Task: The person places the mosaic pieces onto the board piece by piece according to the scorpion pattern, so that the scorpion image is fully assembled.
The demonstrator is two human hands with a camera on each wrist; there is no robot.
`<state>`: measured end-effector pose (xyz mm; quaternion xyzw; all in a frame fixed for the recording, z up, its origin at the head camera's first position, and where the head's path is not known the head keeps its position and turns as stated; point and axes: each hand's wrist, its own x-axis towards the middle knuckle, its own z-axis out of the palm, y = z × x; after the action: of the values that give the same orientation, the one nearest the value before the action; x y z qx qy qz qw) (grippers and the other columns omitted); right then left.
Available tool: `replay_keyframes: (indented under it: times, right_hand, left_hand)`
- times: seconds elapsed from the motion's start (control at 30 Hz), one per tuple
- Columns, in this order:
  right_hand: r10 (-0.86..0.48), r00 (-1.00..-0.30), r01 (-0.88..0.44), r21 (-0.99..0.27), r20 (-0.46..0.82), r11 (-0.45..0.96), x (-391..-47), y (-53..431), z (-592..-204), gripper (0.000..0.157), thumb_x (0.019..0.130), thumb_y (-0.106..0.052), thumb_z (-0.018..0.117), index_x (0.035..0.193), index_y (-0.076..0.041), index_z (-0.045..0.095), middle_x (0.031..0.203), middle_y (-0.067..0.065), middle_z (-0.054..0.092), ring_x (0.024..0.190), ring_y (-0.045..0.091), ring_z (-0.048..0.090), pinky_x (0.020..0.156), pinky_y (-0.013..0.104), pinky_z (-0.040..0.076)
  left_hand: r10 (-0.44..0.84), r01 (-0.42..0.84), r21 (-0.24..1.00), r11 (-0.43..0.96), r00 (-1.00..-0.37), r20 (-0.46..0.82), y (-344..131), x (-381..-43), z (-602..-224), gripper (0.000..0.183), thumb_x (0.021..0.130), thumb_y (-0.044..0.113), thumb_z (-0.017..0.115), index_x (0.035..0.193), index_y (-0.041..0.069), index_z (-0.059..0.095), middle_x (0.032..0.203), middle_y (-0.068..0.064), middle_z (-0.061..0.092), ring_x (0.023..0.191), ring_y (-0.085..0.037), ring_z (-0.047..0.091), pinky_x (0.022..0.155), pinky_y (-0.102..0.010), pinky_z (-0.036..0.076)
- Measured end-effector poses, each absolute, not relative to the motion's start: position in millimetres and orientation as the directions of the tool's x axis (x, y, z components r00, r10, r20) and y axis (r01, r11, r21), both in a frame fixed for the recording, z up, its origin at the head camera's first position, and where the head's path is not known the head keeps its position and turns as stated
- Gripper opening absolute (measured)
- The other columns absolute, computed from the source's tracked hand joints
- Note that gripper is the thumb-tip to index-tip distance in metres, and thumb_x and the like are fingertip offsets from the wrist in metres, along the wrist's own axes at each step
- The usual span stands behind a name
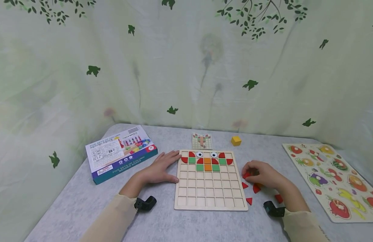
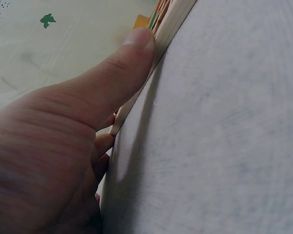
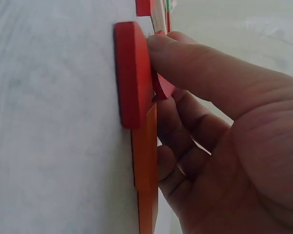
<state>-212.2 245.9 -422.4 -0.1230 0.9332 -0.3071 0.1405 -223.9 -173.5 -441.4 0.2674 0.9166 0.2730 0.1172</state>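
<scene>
My left hand rests at the left edge of a wooden grid board, its fingers extended; the thumb touches the board's side in the left wrist view. Red, green and orange pieces and two eye pieces fill cells in the board's upper rows. Right of the board, my right hand pinches a red piece between thumb and fingers. Just below that hand lie a red wedge piece and orange pieces, partly hidden in the head view. More red pieces lie along the board's right edge.
A small pattern card lies behind the board, with a yellow cube to its right. A printed cardboard box sits at the left. A fruit puzzle board lies at the far right. A leaf-print curtain hangs behind the table.
</scene>
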Motion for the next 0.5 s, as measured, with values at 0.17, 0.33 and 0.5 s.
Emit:
replay_keyframes:
  times: [0.17, 0.33, 0.5]
  right_hand:
    - [-0.274, -0.942, -0.105, -0.606, -0.194, 0.789, -211.6, 242.7, -422.2, 0.012, 0.088, -0.013, 0.075, 0.094, -0.021, 0.069, 0.097, -0.001, 0.065, 0.093, 0.018, 0.056, 0.083, 0.03, 0.052]
    - [-0.243, -0.953, -0.082, -0.616, -0.182, 0.783, -211.8, 239.7, -420.9, 0.007, 0.089, -0.017, 0.075, 0.093, -0.022, 0.072, 0.093, 0.0, 0.066, 0.09, 0.019, 0.056, 0.076, 0.028, 0.051]
    - [-0.218, -0.961, -0.057, -0.653, -0.169, 0.755, -213.8, 238.6, -418.8, 0.009, 0.088, -0.021, 0.076, 0.095, -0.02, 0.071, 0.092, 0.002, 0.065, 0.087, 0.021, 0.055, 0.07, 0.028, 0.052]
  left_hand:
    - [0.552, 0.425, 0.559, 0.712, -0.831, -0.072, -173.9, -224.3, -441.7, 0.098, 0.082, 0.055, 0.076, 0.158, 0.016, 0.03, 0.168, -0.006, 0.02, 0.158, -0.03, 0.01, 0.127, -0.056, -0.001]
    - [0.551, 0.425, 0.559, 0.712, -0.832, -0.069, -173.2, -223.7, -441.6, 0.097, 0.081, 0.055, 0.076, 0.158, 0.016, 0.031, 0.168, -0.006, 0.021, 0.158, -0.031, 0.01, 0.127, -0.057, 0.0]
    - [0.549, 0.424, 0.561, 0.711, -0.833, -0.066, -173.2, -223.1, -441.7, 0.097, 0.081, 0.054, 0.077, 0.158, 0.016, 0.031, 0.168, -0.007, 0.022, 0.157, -0.032, 0.011, 0.127, -0.058, 0.0]
